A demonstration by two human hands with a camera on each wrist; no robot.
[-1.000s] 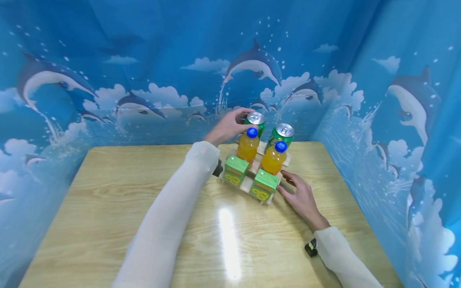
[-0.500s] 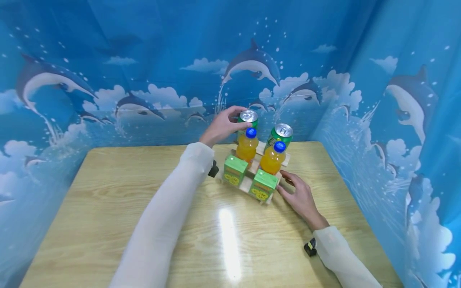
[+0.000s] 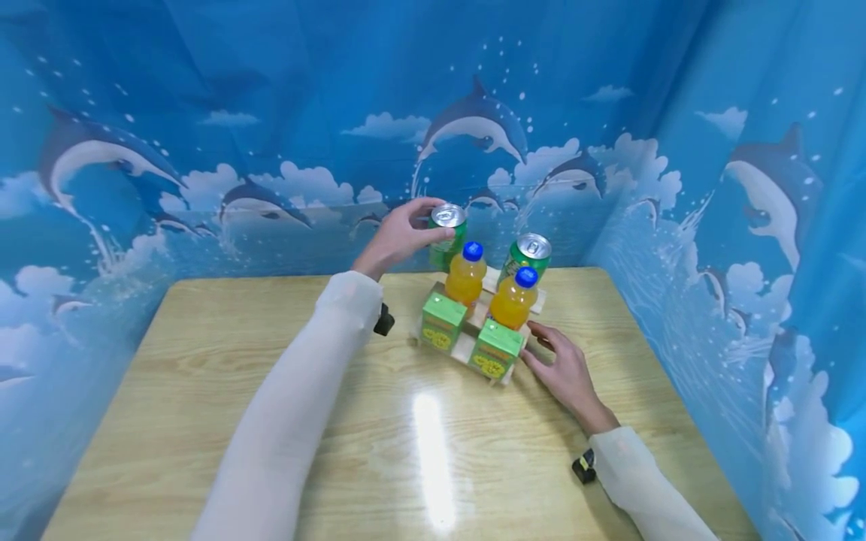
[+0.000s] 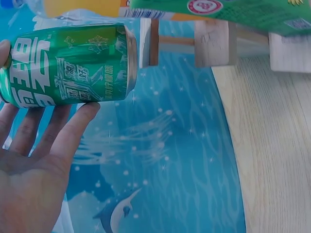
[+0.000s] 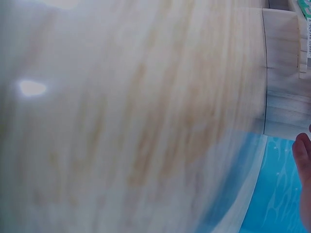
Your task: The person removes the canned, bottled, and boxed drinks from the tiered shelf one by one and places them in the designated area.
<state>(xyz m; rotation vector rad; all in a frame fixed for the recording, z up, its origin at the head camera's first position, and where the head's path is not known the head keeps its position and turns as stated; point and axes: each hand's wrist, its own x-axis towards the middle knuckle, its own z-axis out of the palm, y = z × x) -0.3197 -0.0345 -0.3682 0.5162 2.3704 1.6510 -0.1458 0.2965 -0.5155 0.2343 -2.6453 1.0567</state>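
My left hand grips a green drink can behind the left end of a tiered wooden rack. In the left wrist view the can is apart from the rack's wooden end, fingers along its side. My right hand holds the rack's right side, thumb toward the front. The right wrist view catches only part of that hand, by the wood. On the rack stand another green can, two orange juice bottles and two green juice boxes.
The rack stands on a wood-grain table, toward its back right. A blue dolphin-print curtain hangs close behind the table and along its sides. A bright light reflection lies on the tabletop in front of the rack.
My left hand has drawn the green can leftward, away from the other can and past the back left of the rack. The right hand and the rack have stayed put.
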